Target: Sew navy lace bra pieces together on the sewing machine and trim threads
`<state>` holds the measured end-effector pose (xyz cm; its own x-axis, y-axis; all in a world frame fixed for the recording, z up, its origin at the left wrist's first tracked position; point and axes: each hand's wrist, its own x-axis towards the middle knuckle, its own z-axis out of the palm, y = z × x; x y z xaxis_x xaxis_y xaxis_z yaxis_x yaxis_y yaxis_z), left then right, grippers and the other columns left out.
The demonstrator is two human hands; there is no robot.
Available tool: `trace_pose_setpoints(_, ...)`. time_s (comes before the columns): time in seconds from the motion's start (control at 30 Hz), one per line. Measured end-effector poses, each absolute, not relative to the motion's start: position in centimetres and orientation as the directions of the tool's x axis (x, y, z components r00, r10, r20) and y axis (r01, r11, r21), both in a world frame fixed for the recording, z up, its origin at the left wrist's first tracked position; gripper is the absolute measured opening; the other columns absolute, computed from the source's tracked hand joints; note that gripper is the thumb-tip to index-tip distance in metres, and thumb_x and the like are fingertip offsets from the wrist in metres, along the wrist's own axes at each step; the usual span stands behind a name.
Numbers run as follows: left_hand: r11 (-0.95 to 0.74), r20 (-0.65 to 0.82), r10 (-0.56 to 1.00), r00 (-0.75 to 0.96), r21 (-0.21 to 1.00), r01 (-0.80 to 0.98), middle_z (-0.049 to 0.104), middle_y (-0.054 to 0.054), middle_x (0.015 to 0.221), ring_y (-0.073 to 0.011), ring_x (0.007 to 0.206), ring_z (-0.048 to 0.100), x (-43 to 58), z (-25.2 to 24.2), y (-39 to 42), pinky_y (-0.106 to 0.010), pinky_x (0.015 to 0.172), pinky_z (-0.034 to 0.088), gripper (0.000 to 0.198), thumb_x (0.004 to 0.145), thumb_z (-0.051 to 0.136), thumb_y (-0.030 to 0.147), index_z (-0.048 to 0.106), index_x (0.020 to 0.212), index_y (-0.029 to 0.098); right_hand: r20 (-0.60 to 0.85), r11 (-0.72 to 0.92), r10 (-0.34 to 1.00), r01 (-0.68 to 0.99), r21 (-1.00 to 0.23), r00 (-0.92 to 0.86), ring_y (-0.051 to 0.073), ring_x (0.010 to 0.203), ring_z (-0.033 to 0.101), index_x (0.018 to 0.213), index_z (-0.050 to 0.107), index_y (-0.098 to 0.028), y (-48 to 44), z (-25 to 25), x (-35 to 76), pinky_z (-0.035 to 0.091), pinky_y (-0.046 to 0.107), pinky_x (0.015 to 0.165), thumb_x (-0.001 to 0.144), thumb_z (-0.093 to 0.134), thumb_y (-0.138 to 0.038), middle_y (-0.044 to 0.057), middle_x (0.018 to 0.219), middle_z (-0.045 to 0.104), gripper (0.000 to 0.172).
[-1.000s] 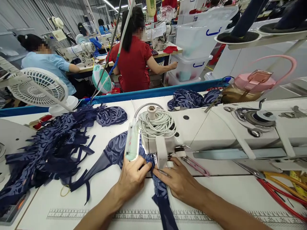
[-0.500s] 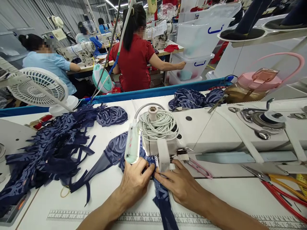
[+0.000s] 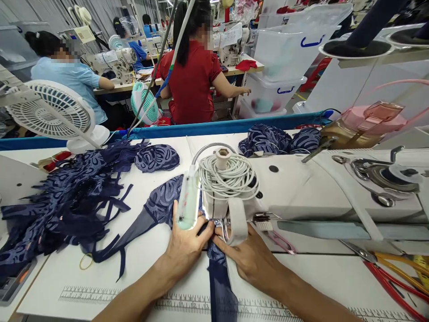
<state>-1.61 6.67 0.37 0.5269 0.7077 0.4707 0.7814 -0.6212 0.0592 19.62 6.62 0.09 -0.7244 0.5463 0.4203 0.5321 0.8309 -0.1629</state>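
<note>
A navy lace bra (image 3: pixel 166 201) lies under the head of a white sewing machine (image 3: pixel 295 188), one patterned cup to the left and a dark band (image 3: pixel 219 281) hanging toward me. My left hand (image 3: pixel 189 239) presses the fabric just left of the presser foot, thumb and forefinger closed on it. Part of that hand passes behind a pale green plate (image 3: pixel 188 201) on the machine. From the right, my right hand (image 3: pixel 251 255) pinches the fabric close to the thumb of the other hand. Its farther fingers are hidden behind the machine's white guard (image 3: pixel 237 221).
Navy lace pieces (image 3: pixel 77 192) are heaped at left near a white fan (image 3: pixel 53 109). Pink tweezers (image 3: pixel 283 241) and red-handled scissors (image 3: pixel 385 277) lie at right. A ruler strip (image 3: pixel 181 304) runs along the front. Coiled cord (image 3: pixel 228 174) tops the machine head. Co-workers sit beyond.
My left hand's fingers have spread farther behind the green plate. The hanging band lies straighter and slightly left, with less lace showing below my hands. The whole view has shifted a little.
</note>
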Motion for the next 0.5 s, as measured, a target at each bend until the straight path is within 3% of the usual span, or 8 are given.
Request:
trace_pose_setpoints(0.07, -0.619, 0.47, 0.711, 0.523, 0.063, 0.783, 0.07, -0.005, 0.099, -0.0206, 0.095, 0.064, -1.7, 0.4, 6.8, -0.076, 0.11, 0.005, 0.032, 0.089, 0.045, 0.002, 0.062, 0.11, 0.019, 0.432, 0.804, 0.583, 0.565, -0.186, -0.688, 0.024, 0.09, 0.06, 0.12, 0.062, -0.015, 6.5, 0.3, 19.5, 0.044, 0.041, 0.085, 0.079, 0.046, 0.0, 0.012, 0.101, 0.068, 0.047)
trace_pose_setpoints(0.17, -0.621, 0.464, 0.716, 0.521, 0.084, 0.779, 0.069, -0.008, 0.104, -0.0214, 0.094, 0.064, -2.2, 0.5, 6.9, -0.075, 0.107, 0.017, 0.04, 0.084, 0.042, -0.002, 0.062, 0.113, 0.018, 0.451, 0.66, 0.729, 0.702, -0.266, -0.515, 0.022, 0.079, 0.056, 0.088, 0.066, -0.016, 5.8, 0.5, 19.0, 0.043, 0.036, 0.073, 0.092, 0.048, -0.017, 0.009, 0.081, 0.063, 0.018)
trace_pose_setpoints(0.23, -0.611, 0.472, 0.722, 0.506, 0.091, 0.787, 0.067, -0.012, 0.107, -0.0247, 0.1, 0.062, -2.6, 0.6, 6.8, -0.07, 0.105, 0.027, 0.046, 0.079, 0.041, -0.005, 0.061, 0.115, 0.016, 0.42, 0.585, 0.791, 0.75, -0.308, -0.444, 0.022, 0.075, 0.054, 0.078, 0.061, -0.017, 5.2, 0.5, 18.4, 0.043, 0.035, 0.071, 0.095, 0.049, -0.026, 0.007, 0.076, 0.059, 0.022)
trace_pose_setpoints(0.37, -0.578, 0.517, 0.729, 0.449, 0.112, 0.809, 0.065, -0.014, 0.109, -0.0269, 0.11, 0.058, -3.5, 0.9, 6.6, -0.06, 0.102, 0.039, 0.05, 0.076, 0.039, -0.007, 0.06, 0.117, 0.014, 0.355, 0.62, 0.783, 0.682, -0.387, -0.511, 0.017, 0.068, 0.051, 0.08, 0.054, -0.018, 4.9, 0.1, 16.7, 0.043, 0.035, 0.073, 0.095, 0.038, -0.015, 0.004, 0.075, 0.056, 0.022)
trace_pose_setpoints(0.43, -0.579, 0.528, 0.729, 0.435, 0.137, 0.804, 0.065, -0.012, 0.108, -0.0255, 0.109, 0.059, -3.7, 1.0, 6.6, -0.058, 0.103, 0.038, 0.046, 0.078, 0.041, -0.006, 0.059, 0.115, 0.014, 0.318, 0.563, 0.824, 0.619, -0.547, -0.469, 0.016, 0.068, 0.051, 0.078, 0.049, -0.019, 5.4, 0.4, 16.3, 0.043, 0.031, 0.068, 0.093, 0.037, -0.015, 0.003, 0.077, 0.055, 0.02)
trace_pose_setpoints(0.5, -0.6, 0.503, 0.734, 0.457, 0.165, 0.783, 0.066, -0.01, 0.106, -0.0241, 0.106, 0.059, -4.0, 1.0, 6.7, -0.056, 0.103, 0.038, 0.043, 0.078, 0.042, -0.006, 0.06, 0.111, 0.015, 0.194, 0.402, 0.89, 0.511, -0.76, -0.413, 0.014, 0.067, 0.052, 0.076, 0.043, -0.02, 5.9, 1.5, 16.6, 0.043, 0.027, 0.063, 0.093, 0.04, -0.022, 0.0, 0.074, 0.053, 0.018)
